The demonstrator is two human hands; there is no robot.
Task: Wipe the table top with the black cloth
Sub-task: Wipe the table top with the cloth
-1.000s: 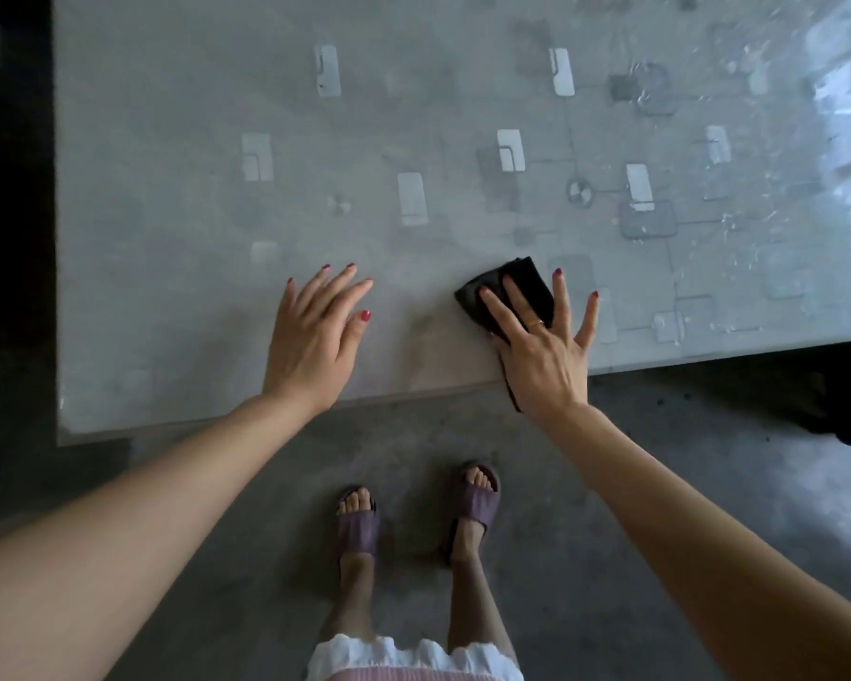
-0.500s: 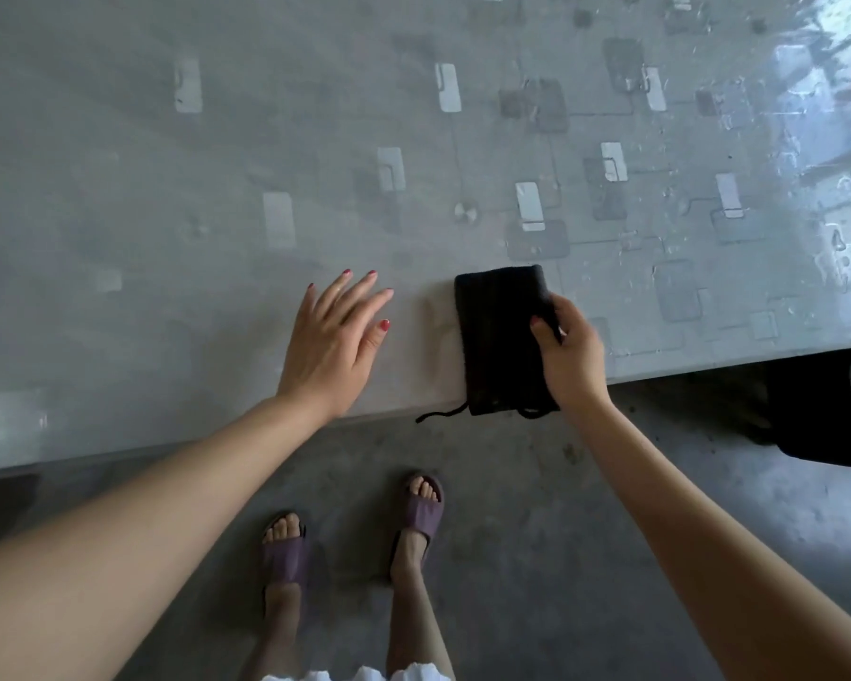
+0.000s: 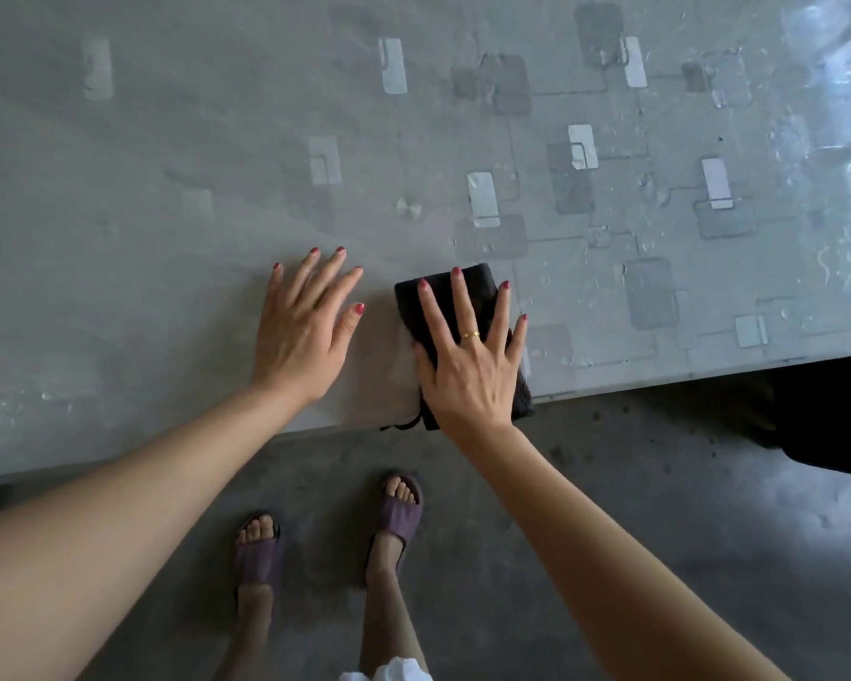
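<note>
The black cloth [image 3: 485,292] lies folded on the grey patterned table top [image 3: 168,189], close to the near edge, with its lower end and a loose thread hanging slightly over that edge. My right hand [image 3: 467,376] presses flat on the cloth with fingers spread, covering most of it. My left hand [image 3: 303,336] rests flat on the bare table just left of the cloth, fingers apart, holding nothing.
Water drops and streaks glisten on the right part of the table [image 3: 659,189]. A dark object [image 3: 826,420] stands on the floor at the right, below the table edge. My feet in purple sandals [image 3: 399,513] stand on the grey floor below.
My right hand, which was pinching the cloth's right edge half a second ago, now lies flat on top of it. The left hand has stayed in place.
</note>
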